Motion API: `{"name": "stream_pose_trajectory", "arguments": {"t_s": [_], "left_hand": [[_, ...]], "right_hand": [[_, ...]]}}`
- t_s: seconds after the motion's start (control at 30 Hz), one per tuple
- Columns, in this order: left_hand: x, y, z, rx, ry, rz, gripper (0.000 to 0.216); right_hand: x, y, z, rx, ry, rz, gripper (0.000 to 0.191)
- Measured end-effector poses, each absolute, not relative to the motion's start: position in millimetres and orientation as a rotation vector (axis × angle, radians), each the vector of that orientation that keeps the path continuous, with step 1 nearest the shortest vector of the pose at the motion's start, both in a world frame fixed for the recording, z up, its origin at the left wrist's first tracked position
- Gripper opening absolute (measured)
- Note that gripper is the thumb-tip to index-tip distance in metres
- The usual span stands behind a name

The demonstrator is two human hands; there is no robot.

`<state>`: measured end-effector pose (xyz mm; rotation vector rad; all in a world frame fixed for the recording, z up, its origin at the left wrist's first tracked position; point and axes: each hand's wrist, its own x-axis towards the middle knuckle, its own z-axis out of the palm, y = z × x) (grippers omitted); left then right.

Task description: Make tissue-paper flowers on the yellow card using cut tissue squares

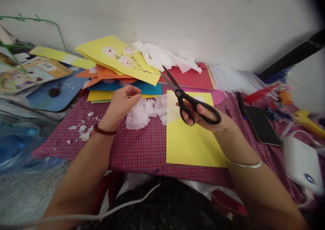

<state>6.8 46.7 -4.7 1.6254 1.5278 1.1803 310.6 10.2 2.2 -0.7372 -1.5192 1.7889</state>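
Observation:
Black-handled scissors (179,94) are in my right hand (196,114), with fingers in the handle loops. Their blades point up and to the left and stand slightly apart. Below them lies a sheet of yellow paper (193,145); a faint pale patch shows near its top. My left hand (127,97) is curled, thumb and fingertips close together; anything pinched there is too small to make out. Right beside it is a heap of torn thin white paper (142,113), partly overlapped by the yellow sheet's left side.
Behind my hands is a stack of coloured papers, topped by a yellow card (119,55) with blossoms. White tissue (162,55) lies by the wall. Paper scraps (85,132) dot the checked cloth (137,148) at left. A dark phone (262,125) and white device (302,160) are at right.

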Motion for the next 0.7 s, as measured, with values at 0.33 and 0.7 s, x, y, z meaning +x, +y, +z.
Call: {"name": "stream_pose_trajectory", "arguments": {"t_s": [0.33,0.7], "left_hand": [[50,31,-11,2.207,1.374,0.810,0.034],[99,87,2,2.366,1.652,0.305,0.030]], "right_hand": [[341,37,-19,-1.029,-1.557,1.689,0.052],[348,40,-15,-0.977,-1.479,1.606,0.054]]}}
